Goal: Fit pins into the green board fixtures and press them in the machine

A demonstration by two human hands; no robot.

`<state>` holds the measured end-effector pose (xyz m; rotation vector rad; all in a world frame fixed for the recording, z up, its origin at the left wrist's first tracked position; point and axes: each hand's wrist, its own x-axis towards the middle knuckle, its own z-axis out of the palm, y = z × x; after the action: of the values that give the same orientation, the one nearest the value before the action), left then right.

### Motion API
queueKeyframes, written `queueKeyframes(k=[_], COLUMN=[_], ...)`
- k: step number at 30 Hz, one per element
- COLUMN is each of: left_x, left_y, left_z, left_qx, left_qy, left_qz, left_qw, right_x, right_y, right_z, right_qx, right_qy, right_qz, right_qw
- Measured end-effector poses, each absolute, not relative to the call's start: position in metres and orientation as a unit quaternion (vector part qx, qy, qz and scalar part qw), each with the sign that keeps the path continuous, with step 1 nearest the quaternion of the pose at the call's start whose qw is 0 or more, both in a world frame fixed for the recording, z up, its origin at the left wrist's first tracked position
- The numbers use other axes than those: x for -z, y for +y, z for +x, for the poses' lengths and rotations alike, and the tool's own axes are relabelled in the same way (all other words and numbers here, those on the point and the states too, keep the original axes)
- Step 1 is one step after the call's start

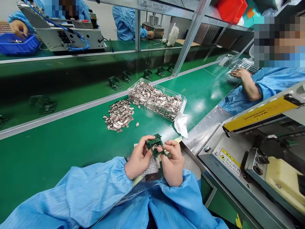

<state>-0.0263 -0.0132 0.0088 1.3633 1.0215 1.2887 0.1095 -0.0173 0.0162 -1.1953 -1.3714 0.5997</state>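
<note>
Between my hands, above the front edge of the bench, is a dark green circuit-board assembly with a frame-like shape and an opening in its middle. My left hand grips its left side between thumb and fingers. My right hand pinches at its right side; whether a small part sits between those fingertips I cannot make out. Below them lies a panel of small metal parts in rows, partly covered by my hands. Ahead are a loose pile of small metal parts and a clear plastic box full of them.
Several similar green assemblies stand on the dark green conveyor belt behind a metal rail. A white tissue lies by the box. On my right stands a machine with a warning label. Co-workers in blue sit at right and across.
</note>
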Motion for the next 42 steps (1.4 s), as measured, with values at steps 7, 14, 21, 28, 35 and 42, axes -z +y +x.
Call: queueKeyframes(k=[7,14,21,28,35,42], left_x=[-0.010,-0.009,-0.063,-0.114,-0.130,-0.140], left_y=[-0.020,-0.022,-0.028,0.031,0.028,0.029], left_z=[-0.027,-0.031,-0.023,0.089,0.281,0.297], left_qx=[-0.503,-0.494,-0.351,-0.172,-0.234,-0.267], left_qy=[0.430,0.421,0.359,0.087,0.097,0.135], left_qz=[0.597,0.597,0.666,0.840,0.874,0.778], left_qw=[0.454,0.472,0.552,0.508,0.413,0.552], right_x=[-0.015,-0.015,-0.054,-0.081,-0.087,-0.113], right_y=[-0.023,-0.019,-0.053,-0.137,-0.189,-0.160], right_z=[0.100,0.111,0.185,0.315,0.435,0.459], right_qx=[-0.262,-0.476,-0.388,-0.165,0.061,0.013], right_qy=[-0.575,-0.471,-0.694,-0.549,-0.247,-0.408], right_qz=[-0.555,-0.491,-0.406,-0.537,-0.600,-0.682], right_qw=[0.541,0.557,0.449,0.619,0.759,0.607])
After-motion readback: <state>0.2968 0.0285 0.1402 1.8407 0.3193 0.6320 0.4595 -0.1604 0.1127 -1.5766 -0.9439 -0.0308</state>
